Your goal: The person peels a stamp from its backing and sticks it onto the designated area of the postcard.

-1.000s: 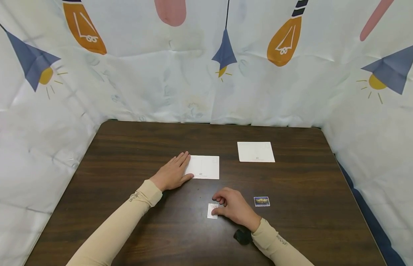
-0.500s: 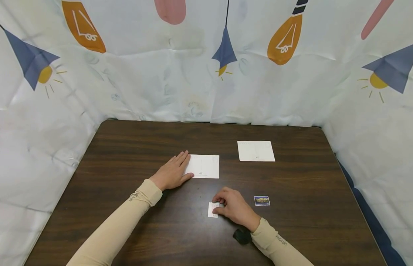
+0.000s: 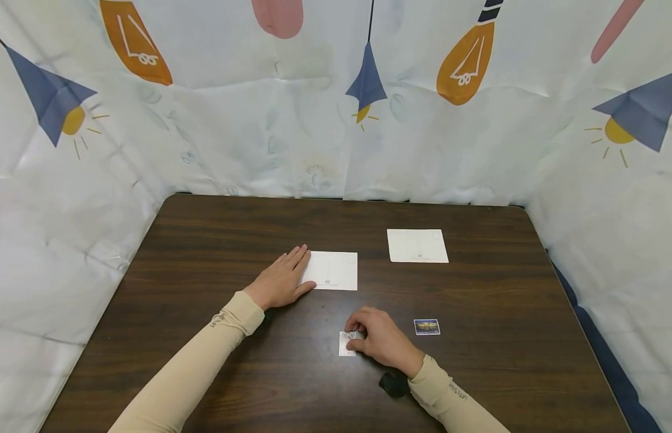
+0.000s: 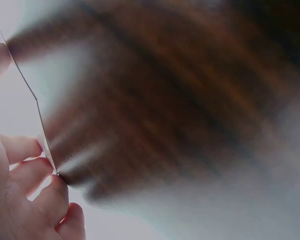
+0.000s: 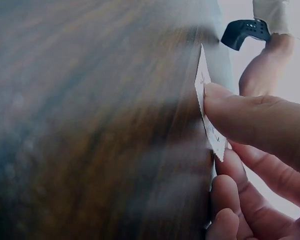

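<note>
Left hand [image 3: 278,282]: lying flat, fingers straight, covering the left end of the near card [image 3: 336,270]. Right hand [image 3: 383,338]: pinching and partly covering the white stamp [image 3: 344,350], well apart from the table's [image 3: 233,231] far edge; standing between it and the picture stamp [image 3: 426,327]. Far card [image 3: 418,245]: lying toward the far right corner. Curtain [image 3: 233,132]: hanging along the far edge.

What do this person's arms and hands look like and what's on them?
The left sleeve and right sleeve are long and cream, with small dark markings near the cuffs, illegible here. The left hand and right hand are ungloved. A black piece with small holes sits beside the left cuff; a dark piece shows by the right one.
</note>
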A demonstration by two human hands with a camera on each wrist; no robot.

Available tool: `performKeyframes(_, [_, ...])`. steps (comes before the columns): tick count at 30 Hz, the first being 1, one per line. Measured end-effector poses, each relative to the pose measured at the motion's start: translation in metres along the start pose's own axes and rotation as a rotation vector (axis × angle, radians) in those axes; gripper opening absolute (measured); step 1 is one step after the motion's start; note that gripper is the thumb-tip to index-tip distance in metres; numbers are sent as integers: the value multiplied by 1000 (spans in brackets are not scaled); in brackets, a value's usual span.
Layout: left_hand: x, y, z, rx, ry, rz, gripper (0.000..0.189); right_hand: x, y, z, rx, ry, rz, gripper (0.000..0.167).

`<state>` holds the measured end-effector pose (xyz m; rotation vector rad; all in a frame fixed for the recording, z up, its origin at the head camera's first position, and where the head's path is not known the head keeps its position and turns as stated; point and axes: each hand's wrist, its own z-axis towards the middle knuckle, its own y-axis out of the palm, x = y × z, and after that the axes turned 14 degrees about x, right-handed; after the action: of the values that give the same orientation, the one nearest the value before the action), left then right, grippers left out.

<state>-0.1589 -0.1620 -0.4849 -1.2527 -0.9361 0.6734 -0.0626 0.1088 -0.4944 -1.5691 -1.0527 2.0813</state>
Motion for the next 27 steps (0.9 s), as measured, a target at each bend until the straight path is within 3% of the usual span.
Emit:
performKeyframes(19, [1, -4, -1, -16, -3, 2, 78, 8, -2, -2, 35, -1, 85, 17])
performKeyframes(27, [2, -6, 1, -23, -3, 9, 79, 13, -9, -2, 5, 99, 228, 14])
